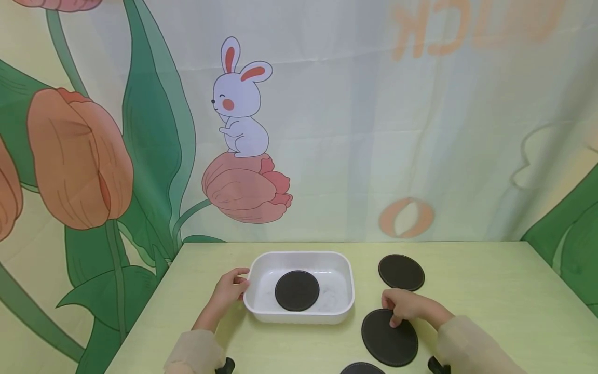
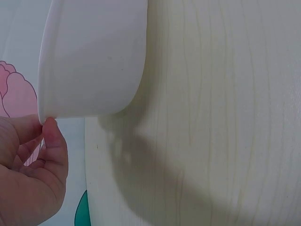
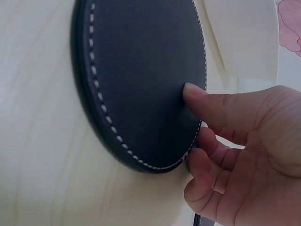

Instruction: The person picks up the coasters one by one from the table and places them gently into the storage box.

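Head view: round black coaster (image 1: 391, 345), lower right of the frame, its edge pinched by the right hand (image 1: 407, 303). White rectangular tray (image 1: 299, 317), lower centre, rim pinched by the left hand (image 1: 229, 289). Handling, judged: coaster light, fairly stiff, not slippery; hold by edge, thumb on top. Right wrist view adds: clear pale stitching (image 3: 111, 123). Left wrist view adds: tray's outer end wall (image 2: 94, 61), hidden from head view.

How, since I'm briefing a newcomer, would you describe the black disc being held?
On the pale table, find the white tray. In the head view, to its right, the black disc with pale edge stitching is between a farther disc and a nearer disc. Only it is pinched in the right hand.
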{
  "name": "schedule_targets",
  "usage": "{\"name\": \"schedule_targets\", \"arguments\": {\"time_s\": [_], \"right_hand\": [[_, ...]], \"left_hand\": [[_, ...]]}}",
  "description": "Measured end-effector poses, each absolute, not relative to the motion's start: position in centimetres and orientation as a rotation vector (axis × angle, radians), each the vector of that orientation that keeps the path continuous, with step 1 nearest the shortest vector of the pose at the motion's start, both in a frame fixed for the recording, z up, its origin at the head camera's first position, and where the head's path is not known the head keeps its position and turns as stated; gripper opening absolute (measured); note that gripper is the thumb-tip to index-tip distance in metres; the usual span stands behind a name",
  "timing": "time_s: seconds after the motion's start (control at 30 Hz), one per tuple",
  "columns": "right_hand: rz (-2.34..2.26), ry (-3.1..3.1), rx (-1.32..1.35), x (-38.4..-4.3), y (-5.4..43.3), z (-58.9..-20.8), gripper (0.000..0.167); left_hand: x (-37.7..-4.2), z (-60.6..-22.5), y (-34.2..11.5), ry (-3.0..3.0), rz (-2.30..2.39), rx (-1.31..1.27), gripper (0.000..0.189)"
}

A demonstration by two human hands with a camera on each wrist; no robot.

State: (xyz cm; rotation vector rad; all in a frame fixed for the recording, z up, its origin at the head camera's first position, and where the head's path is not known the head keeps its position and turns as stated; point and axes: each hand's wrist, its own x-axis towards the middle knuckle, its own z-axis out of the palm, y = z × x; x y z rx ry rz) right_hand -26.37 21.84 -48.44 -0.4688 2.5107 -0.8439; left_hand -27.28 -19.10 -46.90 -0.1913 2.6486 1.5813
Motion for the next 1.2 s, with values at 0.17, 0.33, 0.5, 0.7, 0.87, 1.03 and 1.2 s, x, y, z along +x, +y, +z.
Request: {"name": "schedule_targets", "arguments": {"time_s": [0.17,0.33,0.5,0.7,0.87,1.03,1.2], "right_hand": [[-0.815,2.518,-0.428,-26.4,21.7,-48.2,0.032],[-0.854,2.496,-0.396,-26.3,21.7,-48.0,0.033],[-0.901,2.471,-0.360,-26.3,21.9,-47.8,0.034],[-0.934,2.454,-0.422,-26.4,22.4,-47.0,0.033],[-0.989,2.402,-0.456,-26.2,22.8,-46.0,0.028],[-1.012,2.370,-0.489,-25.9,23.1,-45.2,0.022],[-1.040,2.341,-0.498,-25.4,23.5,-44.6,0.018]], "left_hand": [[-27.4,-46.8,-19.1,2.651,1.578,-0.206,0.032],[-27.4,-46.8,-19.0,2.649,1.576,-0.203,0.033],[-27.3,-46.8,-18.9,2.640,1.585,-0.204,0.033],[-27.3,-46.9,-19.0,2.645,1.572,-0.210,0.033],[-27.4,-47.0,-19.1,2.655,1.566,-0.194,0.033],[-27.4,-47.1,-19.1,2.666,1.564,-0.182,0.033],[-27.3,-47.1,-19.1,2.658,1.569,-0.178,0.033]]}}
